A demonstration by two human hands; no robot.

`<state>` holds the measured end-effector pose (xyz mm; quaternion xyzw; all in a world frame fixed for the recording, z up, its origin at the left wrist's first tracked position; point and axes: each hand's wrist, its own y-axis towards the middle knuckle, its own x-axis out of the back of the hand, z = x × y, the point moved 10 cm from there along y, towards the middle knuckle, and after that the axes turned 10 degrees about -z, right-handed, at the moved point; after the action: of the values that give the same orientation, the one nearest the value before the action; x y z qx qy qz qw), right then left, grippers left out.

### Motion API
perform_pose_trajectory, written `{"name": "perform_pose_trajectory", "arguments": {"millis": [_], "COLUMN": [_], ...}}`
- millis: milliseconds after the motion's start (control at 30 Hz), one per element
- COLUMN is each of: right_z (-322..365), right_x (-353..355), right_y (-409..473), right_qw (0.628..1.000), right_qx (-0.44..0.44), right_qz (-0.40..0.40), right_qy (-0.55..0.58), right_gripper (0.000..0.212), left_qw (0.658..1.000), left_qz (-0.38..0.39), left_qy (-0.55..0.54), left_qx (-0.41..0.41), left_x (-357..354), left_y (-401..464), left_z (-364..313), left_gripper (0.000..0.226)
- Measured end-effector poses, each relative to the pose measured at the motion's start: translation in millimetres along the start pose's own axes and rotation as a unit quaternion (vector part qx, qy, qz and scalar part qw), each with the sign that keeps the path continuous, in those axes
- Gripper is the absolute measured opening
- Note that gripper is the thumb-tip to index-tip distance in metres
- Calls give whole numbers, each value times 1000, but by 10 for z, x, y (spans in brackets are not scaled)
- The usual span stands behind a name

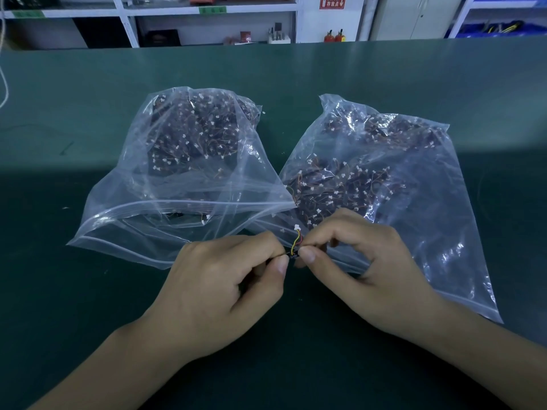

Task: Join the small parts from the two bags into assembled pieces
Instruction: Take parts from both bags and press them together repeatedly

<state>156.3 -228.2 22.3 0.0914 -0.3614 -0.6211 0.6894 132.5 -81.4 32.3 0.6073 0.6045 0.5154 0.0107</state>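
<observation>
Green matting covers the desk (88, 119) we work at, and behind it white shelving (127, 22) lines the wall, with two red fire extinguishers (334, 35) standing on the floor under a red sign (332, 1).

Two clear zip bags lie side by side on the desk, their near corners overlapping in the middle. Our left bag (177, 173) bulges with dark small parts, each with thin orange wires and a white plug; its mouth faces us and gapes open. Our right bag (384, 187) holds the same kind of parts, spread flatter, and stretches away to our right.

Between our hands, just in front of the bags' mouths, we hold one small part (293, 255): a dark body with a short bundle of yellow, red and black wires (297, 242) rising to a white plug (296, 228).

Our left hand (219, 288) pinches the dark body between thumb and forefinger, with the other fingers curled under the palm. Our right hand (364, 273) pinches the other end of it in the same way, thumb tip against forefinger, with the remaining fingers bent and resting on the edge of the right bag. The two thumbs nearly meet. We cannot tell whether the dark body is one piece or two.
</observation>
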Motion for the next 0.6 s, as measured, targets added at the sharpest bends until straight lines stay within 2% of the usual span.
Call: {"name": "perform_pose_trajectory", "arguments": {"millis": [600], "right_z": [13], "right_x": [10], "right_y": [-2], "right_qw": [1000], "right_qx": [5], "right_qz": [-2], "right_qy": [-3], "right_gripper": [18], "left_qw": [1000], "left_qz": [3], "left_qy": [11], "left_qx": [-8], "left_x": [-1], "left_y": [2], "left_z": [-3], "left_gripper": [24]}}
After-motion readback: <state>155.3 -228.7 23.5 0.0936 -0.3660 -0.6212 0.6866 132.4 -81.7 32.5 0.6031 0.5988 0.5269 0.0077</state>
